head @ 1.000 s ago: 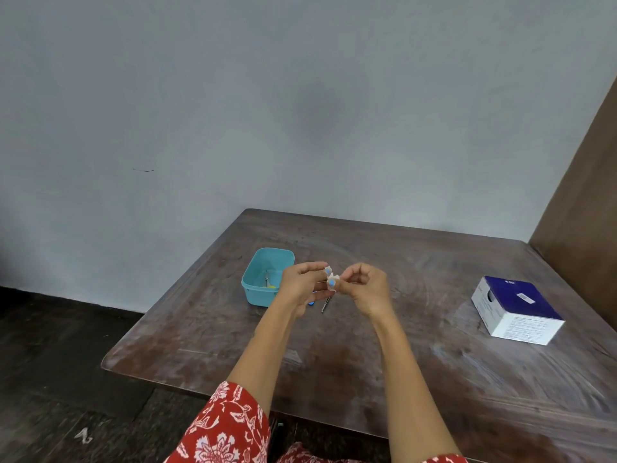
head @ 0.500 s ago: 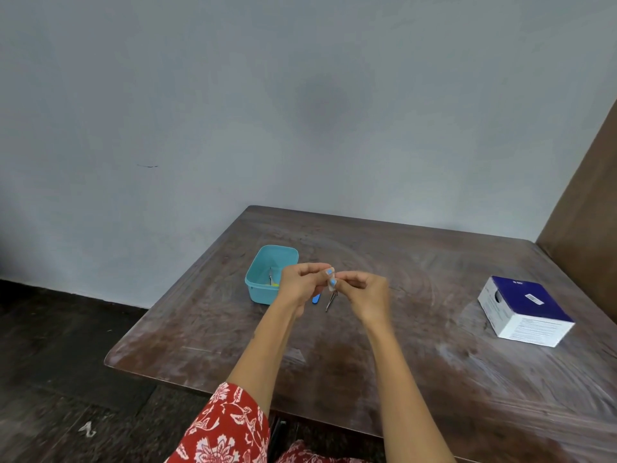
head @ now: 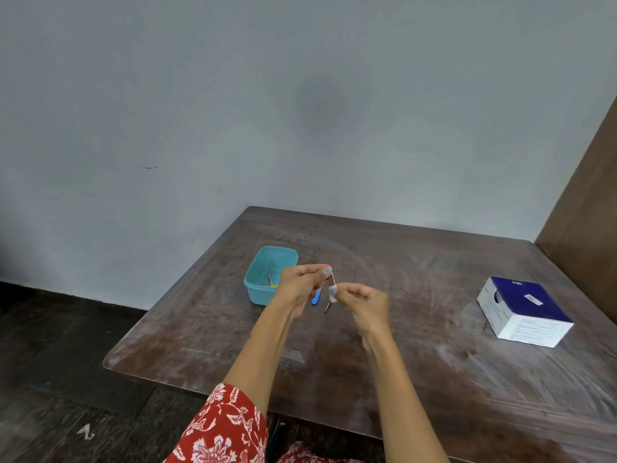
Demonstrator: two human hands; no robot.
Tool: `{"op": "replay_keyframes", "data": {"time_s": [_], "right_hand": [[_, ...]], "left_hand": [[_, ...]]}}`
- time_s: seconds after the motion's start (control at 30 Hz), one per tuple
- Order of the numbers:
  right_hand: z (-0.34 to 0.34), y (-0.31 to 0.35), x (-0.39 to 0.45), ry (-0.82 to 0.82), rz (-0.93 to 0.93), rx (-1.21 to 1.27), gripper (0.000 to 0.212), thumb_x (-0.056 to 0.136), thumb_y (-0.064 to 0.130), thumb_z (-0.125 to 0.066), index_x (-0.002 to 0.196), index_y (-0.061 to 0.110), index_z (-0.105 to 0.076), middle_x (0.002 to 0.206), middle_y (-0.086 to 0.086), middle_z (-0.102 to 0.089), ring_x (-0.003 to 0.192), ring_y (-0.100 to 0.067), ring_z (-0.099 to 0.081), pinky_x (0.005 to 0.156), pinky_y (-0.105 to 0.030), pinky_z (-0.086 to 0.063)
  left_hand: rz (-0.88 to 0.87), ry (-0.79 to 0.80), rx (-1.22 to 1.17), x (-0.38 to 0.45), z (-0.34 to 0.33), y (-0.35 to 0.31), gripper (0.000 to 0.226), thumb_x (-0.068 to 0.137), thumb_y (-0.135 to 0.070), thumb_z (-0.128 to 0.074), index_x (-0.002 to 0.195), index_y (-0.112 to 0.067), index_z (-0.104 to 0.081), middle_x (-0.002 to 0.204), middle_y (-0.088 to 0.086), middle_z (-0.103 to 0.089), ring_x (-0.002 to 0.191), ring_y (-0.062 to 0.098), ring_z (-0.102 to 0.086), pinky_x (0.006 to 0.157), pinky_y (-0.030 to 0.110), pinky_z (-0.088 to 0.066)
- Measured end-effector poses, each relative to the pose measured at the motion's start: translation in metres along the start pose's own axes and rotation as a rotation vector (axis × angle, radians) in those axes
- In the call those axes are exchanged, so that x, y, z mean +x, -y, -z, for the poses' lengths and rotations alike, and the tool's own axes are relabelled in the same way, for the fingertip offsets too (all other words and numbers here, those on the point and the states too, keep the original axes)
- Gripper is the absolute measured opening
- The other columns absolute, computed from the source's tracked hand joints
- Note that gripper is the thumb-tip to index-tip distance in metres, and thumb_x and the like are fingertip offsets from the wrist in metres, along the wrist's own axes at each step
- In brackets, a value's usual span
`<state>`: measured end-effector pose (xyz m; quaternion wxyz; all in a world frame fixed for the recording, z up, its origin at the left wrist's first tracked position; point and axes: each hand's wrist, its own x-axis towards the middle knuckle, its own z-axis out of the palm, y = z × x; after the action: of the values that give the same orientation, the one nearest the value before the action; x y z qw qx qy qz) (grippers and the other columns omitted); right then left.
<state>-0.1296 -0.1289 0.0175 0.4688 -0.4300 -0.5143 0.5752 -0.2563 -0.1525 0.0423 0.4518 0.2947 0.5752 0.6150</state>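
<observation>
Above the worn brown wooden counter, our left hand and right hand each pinch one small white-and-pink strip between them.

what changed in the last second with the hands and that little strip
The fingertips, pressed together a second ago, have drawn slightly apart. The left hand now sits a little higher and the right hand lower, and the small strip is stretched between them, still pinched by both. The teal container, the blue-and-white box, the blue piece and the metal tool stayed put on the table.
</observation>
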Motion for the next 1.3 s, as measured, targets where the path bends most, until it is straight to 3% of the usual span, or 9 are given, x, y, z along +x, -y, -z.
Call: {"op": "replay_keyframes", "data": {"time_s": [0.17, 0.33, 0.53, 0.67, 0.9, 1.13, 1.3], "right_hand": [[-0.006, 0.008, 0.007, -0.015, 0.002, 0.071, 0.007, 0.075, 0.006, -0.075, 0.078, 0.012, -0.073, 0.070, 0.000, -0.071, 0.058, 0.000, -0.064, 0.054, -0.009, -0.046], [-0.005, -0.005, 0.000, -0.024, -0.056, 0.115, 0.009, 0.074, 0.003, -0.075, 0.075, 0.012, -0.073, 0.066, 0.002, -0.071, 0.059, -0.003, -0.063, 0.053, -0.009, -0.045], [-0.005, -0.001, 0.006, -0.015, -0.038, 0.134, 0.009, 0.075, 0.005, -0.075, 0.076, 0.013, -0.073, 0.065, 0.005, -0.071, 0.059, 0.001, -0.063, 0.058, -0.011, -0.047], [-0.003, -0.010, -0.001, -0.019, -0.068, 0.141, 0.009, 0.073, 0.006, -0.076, 0.074, 0.014, -0.073, 0.067, 0.004, -0.072, 0.062, -0.003, -0.063, 0.062, -0.014, -0.048], [-0.006, -0.002, 0.011, -0.010, -0.020, 0.144, 0.009, 0.074, 0.005, -0.076, 0.081, 0.009, -0.074, 0.077, -0.004, -0.074, 0.070, -0.008, -0.067, 0.070, -0.019, -0.052], [-0.003, -0.007, 0.005, -0.032, -0.044, 0.172, 0.009, 0.074, 0.004, -0.075, 0.077, 0.012, -0.073, 0.069, 0.001, -0.071, 0.062, -0.002, -0.063, 0.061, -0.013, -0.048], [0.000, -0.008, 0.003, -0.018, -0.051, 0.169, 0.007, 0.074, 0.005, -0.076, 0.077, 0.011, -0.073, 0.070, 0.001, -0.072, 0.063, -0.002, -0.064, 0.063, -0.014, -0.048]], "left_hand": [[0.023, 0.002, -0.025, 0.001, -0.002, 0.002, 0.005, 0.083, -0.007, -0.065, 0.084, -0.008, -0.070, 0.073, 0.008, -0.062, 0.060, 0.010, -0.042, 0.053, 0.022, -0.035], [0.029, -0.005, -0.031, 0.007, -0.001, 0.005, 0.006, 0.082, -0.007, -0.066, 0.078, -0.011, -0.069, 0.071, 0.009, -0.062, 0.058, 0.011, -0.041, 0.049, 0.020, -0.033], [0.043, 0.000, -0.054, 0.009, -0.001, 0.008, 0.004, 0.083, -0.007, -0.065, 0.084, -0.006, -0.069, 0.070, 0.007, -0.060, 0.055, 0.010, -0.039, 0.044, 0.016, -0.036], [0.027, -0.018, -0.022, 0.013, 0.001, 0.007, 0.006, 0.082, -0.009, -0.067, 0.077, -0.012, -0.069, 0.075, 0.008, -0.060, 0.060, 0.010, -0.043, 0.050, 0.019, -0.037], [0.022, 0.007, -0.033, 0.014, -0.002, 0.006, 0.005, 0.082, -0.007, -0.066, 0.079, -0.009, -0.069, 0.070, 0.007, -0.060, 0.057, 0.009, -0.039, 0.045, 0.016, -0.036], [0.025, 0.013, 0.017, 0.012, -0.004, 0.009, 0.004, 0.083, -0.008, -0.066, 0.081, -0.009, -0.070, 0.069, 0.006, -0.061, 0.056, 0.010, -0.038, 0.051, 0.022, -0.034], [0.019, 0.001, -0.012, 0.012, -0.004, 0.008, 0.005, 0.082, -0.007, -0.067, 0.078, -0.010, -0.069, 0.070, 0.008, -0.063, 0.058, 0.012, -0.041, 0.051, 0.021, -0.035]]}}
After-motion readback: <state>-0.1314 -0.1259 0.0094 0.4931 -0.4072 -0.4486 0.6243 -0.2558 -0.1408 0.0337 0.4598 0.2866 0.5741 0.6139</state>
